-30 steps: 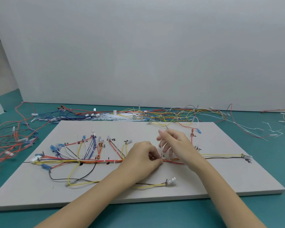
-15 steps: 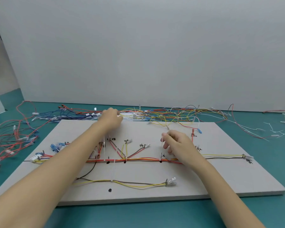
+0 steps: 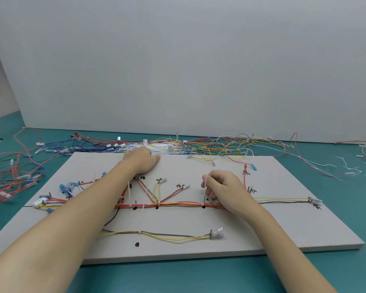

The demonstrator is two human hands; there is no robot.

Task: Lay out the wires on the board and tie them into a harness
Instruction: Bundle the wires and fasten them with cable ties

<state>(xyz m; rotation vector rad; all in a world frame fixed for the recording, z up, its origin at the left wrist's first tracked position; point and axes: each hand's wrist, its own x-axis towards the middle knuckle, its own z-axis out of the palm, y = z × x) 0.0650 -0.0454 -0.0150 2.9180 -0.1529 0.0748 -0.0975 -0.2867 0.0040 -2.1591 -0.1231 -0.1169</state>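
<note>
- Tying step in hand: harness trunk lies across the middle of the board, several white ties already on it, judged well along but not finished.
- Right hand sits just above the trunk, thumb and forefinger pinching the upright tail of a cable tie looped round the trunk by a black mark; other fingers curled.
- Left hand reaches to the far board edge, at the pile of loose ties and wires; fingers bent down over the pile, cannot tell if they hold anything.
- Next move likely calls for cinching the pinched tie tight, and the left bringing back a fresh tie for the next mark.
- Harness look: orange, red and yellow trunk, branches fanning up to labelled pins, clear connectors at ends; lower yellow-brown branch with one tie, ending in a clear plug.
- Risk, as judgement: thin wires may slip off pins when the tie is pulled.
</note>
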